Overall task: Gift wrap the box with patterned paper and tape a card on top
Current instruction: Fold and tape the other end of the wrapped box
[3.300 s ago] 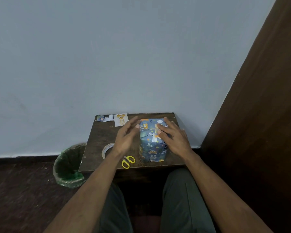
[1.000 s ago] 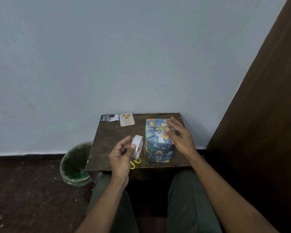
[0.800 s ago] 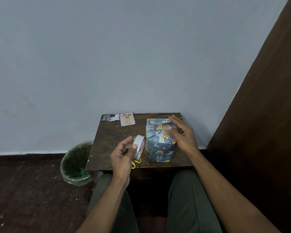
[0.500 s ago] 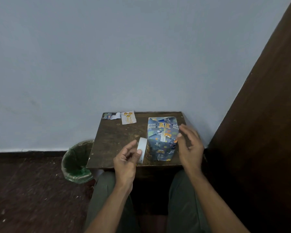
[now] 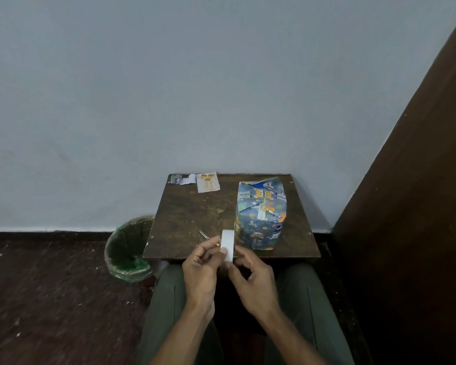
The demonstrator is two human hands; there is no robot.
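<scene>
A seated person holds a white roll of tape [image 5: 227, 245] upright over the near edge of a small, scuffed dark-wood counter [image 5: 195, 214], the left hand [image 5: 200, 270] pinching the roll's side while the right hand [image 5: 253, 277] curls its fingers at the lower rim, apparently hunting for the loose end; both grips are clamped on the roll. The box [image 5: 261, 214], already covered in glossy blue paper printed with cartoon animals, stands on end just beyond the roll, its top flaps peaked and not fully flat. The step in hand looks to be drawing tape; next comes peeling and cutting a strip, likely with the scissors [image 5: 204, 235] partly hidden beside the hands. The card [image 5: 208, 182], pale with gold print, lies flat at the far left corner, untaped.
</scene>
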